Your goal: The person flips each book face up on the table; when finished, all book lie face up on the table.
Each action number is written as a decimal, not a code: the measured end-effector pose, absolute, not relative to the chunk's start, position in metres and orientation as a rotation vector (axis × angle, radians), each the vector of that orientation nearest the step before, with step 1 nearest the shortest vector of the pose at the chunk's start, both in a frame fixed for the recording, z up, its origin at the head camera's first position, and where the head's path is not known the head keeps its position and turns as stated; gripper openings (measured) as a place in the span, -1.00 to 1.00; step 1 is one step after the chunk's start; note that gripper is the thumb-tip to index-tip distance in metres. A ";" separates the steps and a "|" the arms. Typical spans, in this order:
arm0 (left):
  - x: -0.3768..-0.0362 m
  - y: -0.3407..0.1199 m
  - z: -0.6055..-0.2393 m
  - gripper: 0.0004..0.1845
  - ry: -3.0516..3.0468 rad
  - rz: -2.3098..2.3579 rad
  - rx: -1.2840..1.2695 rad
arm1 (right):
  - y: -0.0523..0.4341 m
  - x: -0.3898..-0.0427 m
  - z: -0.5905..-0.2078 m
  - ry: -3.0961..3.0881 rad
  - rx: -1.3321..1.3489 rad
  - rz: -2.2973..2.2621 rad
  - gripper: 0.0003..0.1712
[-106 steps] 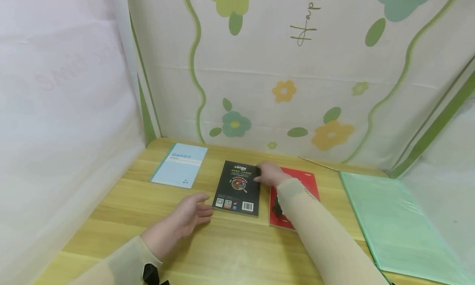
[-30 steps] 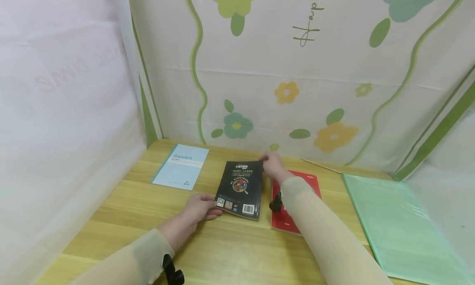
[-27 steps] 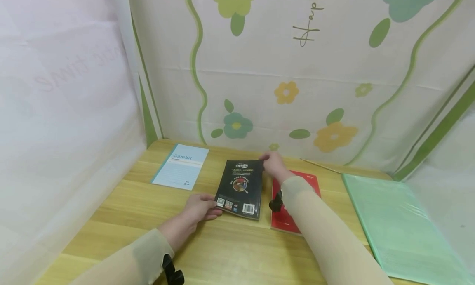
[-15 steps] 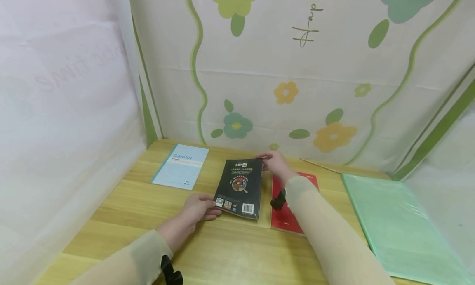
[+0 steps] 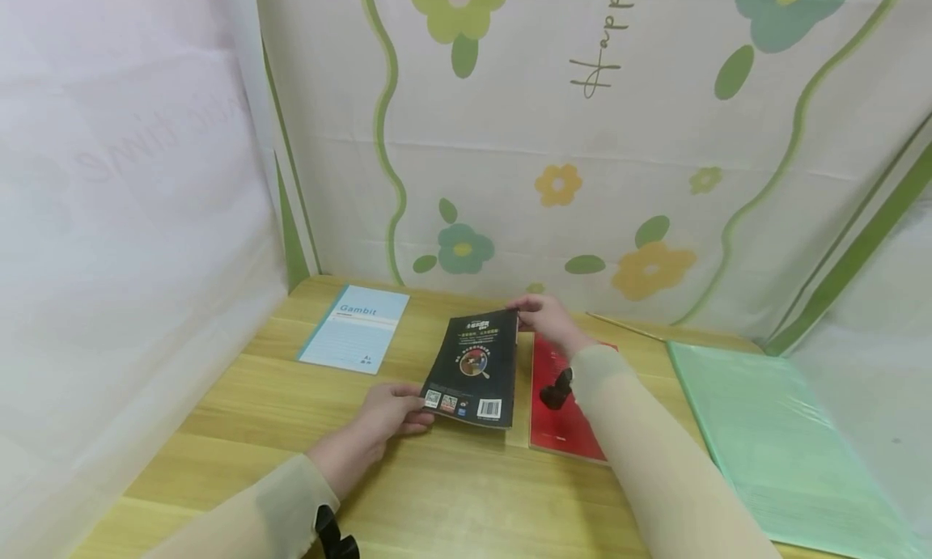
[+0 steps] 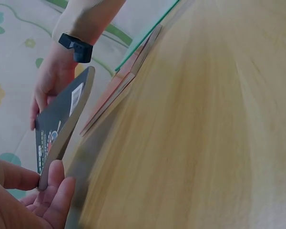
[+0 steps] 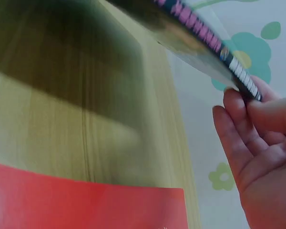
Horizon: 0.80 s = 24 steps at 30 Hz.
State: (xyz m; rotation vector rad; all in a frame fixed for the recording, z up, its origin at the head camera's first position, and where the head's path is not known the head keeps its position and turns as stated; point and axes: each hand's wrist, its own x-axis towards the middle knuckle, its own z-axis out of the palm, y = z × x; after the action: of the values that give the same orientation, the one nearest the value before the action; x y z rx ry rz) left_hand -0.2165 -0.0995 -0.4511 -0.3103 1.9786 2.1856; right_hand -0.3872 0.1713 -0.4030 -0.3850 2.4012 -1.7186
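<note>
A black paperback book (image 5: 473, 369), back cover up with a barcode near its front edge, is held between two hands over the table. At its near left corner the left hand (image 5: 389, 417) pinches it, thumb on top and fingers beneath. The right hand (image 5: 548, 323) grips the far right corner, thumb and fingers on either side of the spine (image 7: 205, 36) in the right wrist view. The book is raised and bends slightly, its page edge (image 6: 69, 129) showing in the left wrist view. A red book (image 5: 564, 405) lies flat under the right forearm.
A light blue notebook (image 5: 357, 328) marked Gambit lies at the back left of the wooden table (image 5: 466, 494). On the right is a large pale green folder-like sheet (image 5: 786, 446). A thin stick (image 5: 626, 326) lies at the back, before the flowered cloth (image 5: 502, 122).
The left hand has moved in and taken the near left corner of the black book. The right hand has lifted its far right corner, and the book has risen and tilted.
</note>
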 end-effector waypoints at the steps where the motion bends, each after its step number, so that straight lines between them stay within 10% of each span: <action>1: -0.216 -0.099 -0.452 -0.69 1.977 2.191 -0.308 | 0.173 -0.387 -0.402 2.391 -0.403 -1.720 -0.65; 24: -0.204 -0.085 -0.450 -0.55 1.975 2.176 -0.249 | 0.173 -0.380 -0.388 2.198 -0.542 -1.821 -0.68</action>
State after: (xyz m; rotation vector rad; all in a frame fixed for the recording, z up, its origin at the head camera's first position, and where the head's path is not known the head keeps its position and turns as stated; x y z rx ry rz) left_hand -0.2043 -0.0846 -0.4504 -0.2491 1.9749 2.1761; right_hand -0.3803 0.1725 -0.3881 -0.5417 2.1979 -1.8212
